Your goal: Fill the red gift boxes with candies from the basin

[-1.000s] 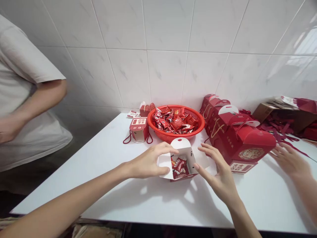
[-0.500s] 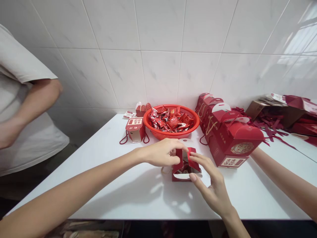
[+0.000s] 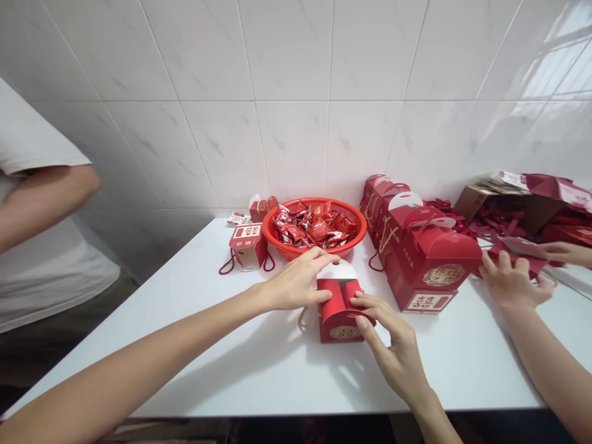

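A small red gift box [image 3: 342,335] with a gold round emblem stands on the white table in front of me, and both my hands are on it. My left hand [image 3: 298,282] has its thumb on the left top flap and its fingers at the raised white-inside back flap [image 3: 340,271]. With the fingers of my right hand [image 3: 393,336] on the right flap, its thumb presses the curved front flap. These flaps cover what is inside. A string handle [image 3: 303,317] sticks out at the box's left.
Behind the box stands a red basket [image 3: 317,251] of red-wrapped sweets. A red box with cord handles [image 3: 248,246] is left of it; stacked red boxes [image 3: 430,265] stand right. A co-worker's hands [image 3: 515,280] hold red card beside ribbons. Another person's arm [image 3: 46,200] is far left.
The box's side flaps have folded inward over the opening, and the front flap has come up. At the right, the co-worker's hands have come into view with red card.
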Action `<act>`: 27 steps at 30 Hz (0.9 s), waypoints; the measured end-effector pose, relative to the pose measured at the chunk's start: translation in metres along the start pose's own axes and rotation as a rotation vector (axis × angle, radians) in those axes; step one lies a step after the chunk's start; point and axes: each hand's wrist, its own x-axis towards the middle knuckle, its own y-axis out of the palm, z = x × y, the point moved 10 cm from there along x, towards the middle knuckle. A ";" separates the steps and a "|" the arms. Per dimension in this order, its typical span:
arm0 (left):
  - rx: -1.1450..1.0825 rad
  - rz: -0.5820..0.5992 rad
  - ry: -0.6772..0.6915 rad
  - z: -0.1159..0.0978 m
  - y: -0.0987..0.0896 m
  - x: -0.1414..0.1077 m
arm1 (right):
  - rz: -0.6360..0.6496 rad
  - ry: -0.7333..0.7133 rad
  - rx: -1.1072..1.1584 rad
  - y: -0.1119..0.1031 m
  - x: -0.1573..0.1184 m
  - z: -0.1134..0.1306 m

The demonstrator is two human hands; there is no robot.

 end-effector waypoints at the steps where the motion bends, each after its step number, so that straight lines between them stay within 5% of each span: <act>1: -0.016 -0.010 -0.027 0.003 0.000 -0.001 | -0.021 0.005 0.008 0.000 0.000 -0.001; 10: -0.108 -0.166 -0.079 0.009 -0.006 -0.005 | -0.182 0.015 -0.080 -0.002 -0.003 -0.003; 27: -0.217 -0.074 -0.068 0.001 0.017 -0.003 | -0.246 0.040 -0.364 0.011 -0.020 0.010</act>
